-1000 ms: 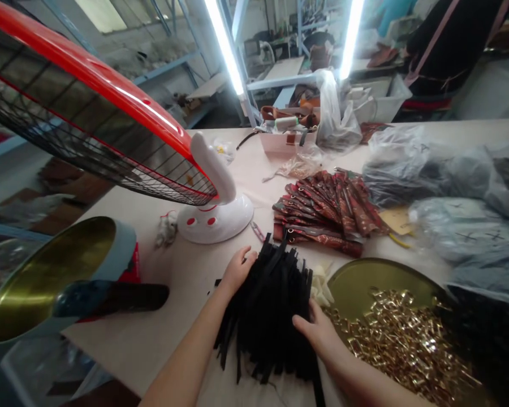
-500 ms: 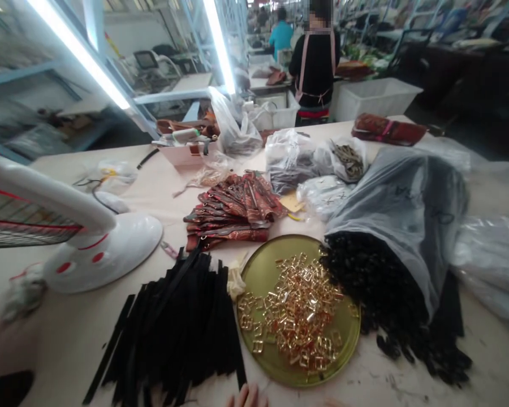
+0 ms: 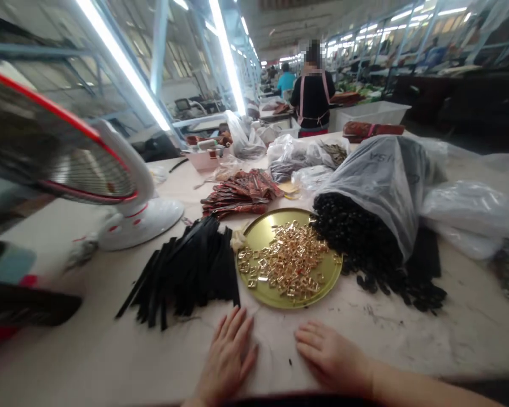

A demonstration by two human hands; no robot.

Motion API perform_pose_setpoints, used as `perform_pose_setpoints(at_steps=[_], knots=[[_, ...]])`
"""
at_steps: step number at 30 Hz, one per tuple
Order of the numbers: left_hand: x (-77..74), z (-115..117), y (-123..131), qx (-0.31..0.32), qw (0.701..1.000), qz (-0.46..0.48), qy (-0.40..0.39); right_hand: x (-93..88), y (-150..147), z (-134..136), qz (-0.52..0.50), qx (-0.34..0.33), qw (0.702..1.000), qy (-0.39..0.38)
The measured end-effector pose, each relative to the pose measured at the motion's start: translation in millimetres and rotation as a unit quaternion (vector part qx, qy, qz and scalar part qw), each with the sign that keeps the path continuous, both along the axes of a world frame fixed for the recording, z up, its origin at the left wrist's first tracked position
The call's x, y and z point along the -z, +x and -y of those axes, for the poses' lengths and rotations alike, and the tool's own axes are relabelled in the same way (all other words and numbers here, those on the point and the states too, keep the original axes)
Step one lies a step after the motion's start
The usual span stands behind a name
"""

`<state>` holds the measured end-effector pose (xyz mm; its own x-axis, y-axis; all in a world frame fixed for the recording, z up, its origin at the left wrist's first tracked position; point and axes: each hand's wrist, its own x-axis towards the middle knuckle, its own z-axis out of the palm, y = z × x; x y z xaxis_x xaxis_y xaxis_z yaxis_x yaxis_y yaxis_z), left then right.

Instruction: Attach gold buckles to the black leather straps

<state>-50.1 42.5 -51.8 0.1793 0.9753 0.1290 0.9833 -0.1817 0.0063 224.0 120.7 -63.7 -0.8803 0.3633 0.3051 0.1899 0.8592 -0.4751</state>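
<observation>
While spread flat and empty on the bench (image 3: pixel 110 362), the left hand (image 3: pixel 229 357) lies just beside the black straps (image 3: pixel 190 271); the right hand (image 3: pixel 333 357), likewise splayed, rests near the brass tray (image 3: pixel 263 224) holding gold buckles (image 3: pixel 289 263).

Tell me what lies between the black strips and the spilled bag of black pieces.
Head view: the round gold tray, heaped with gold buckles, fills that gap.

Pale worktop (image 3: pixel 89 350), kinda cluttered: black straps (image 3: pixel 190 271) left of a gold tray (image 3: pixel 266 226), red strips (image 3: pixel 237 195) farther back, fan base (image 3: pixel 146 223) far left, plastic bags (image 3: pixel 385 175) right.
</observation>
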Motion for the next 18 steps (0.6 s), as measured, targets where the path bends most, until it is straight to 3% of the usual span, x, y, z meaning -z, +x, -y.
perform_pose_setpoints(at_steps=[5,10,13,18], knots=[[-12.5,9.0,17.0,-0.085,0.995,0.051,0.0,1.8,9.0,4.5,-0.022,0.09,0.995,0.028],[-34.2,8.4,-1.2,-0.113,0.992,0.049,0.008,6.3,12.0,4.7,-0.034,0.162,0.985,0.042],[-43.9,-10.8,-12.3,-0.155,0.986,0.065,0.006,3.2,10.1,7.0,-0.021,0.17,0.983,0.058],[-44.2,-62.2,-7.9,-0.259,0.956,0.134,-0.021,-1.7,6.8,11.5,-0.014,0.169,0.982,0.083]])
